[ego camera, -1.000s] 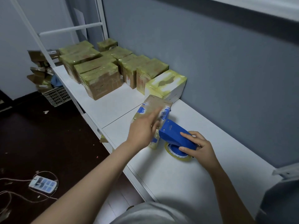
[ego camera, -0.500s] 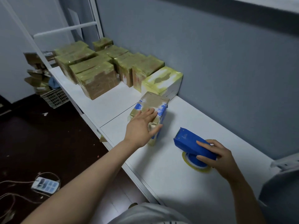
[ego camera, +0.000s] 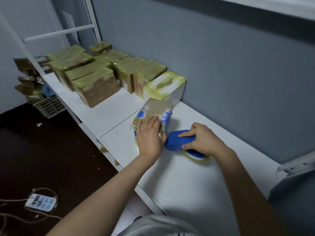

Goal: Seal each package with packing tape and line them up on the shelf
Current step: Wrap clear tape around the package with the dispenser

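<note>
Shelf: white and long, set against a grey-blue wall; a seam crosses it just left of the left grip.
Package: a brown box with blue print and glossy tape on it, lying on the shelf under and just beyond the left grip.
Left grip: not closed; the palm and straight fingers press flat on the near end of the package top.
Right grip: closed round the tape dispenser, fingers over its top and thumb at its near side.
Tape dispenser: blue, resting on the shelf, its nose just beside the left grip and the near right corner of the package.
Tape roll: clear yellowish, under the right grip, lying on the shelf.
White box: taped, just beyond the package, against the wall.
Sealed packages: brown boxes under yellowish tape, grouped in rows beyond the white box, well away from both grips.
Crate: pale plastic, on the floor past the shelf's far left edge, with cardboard pieces heaped above it.
Floor: dark, left of the left forearm.
Power strip: on the floor with loose cables, well left of the left forearm.
</note>
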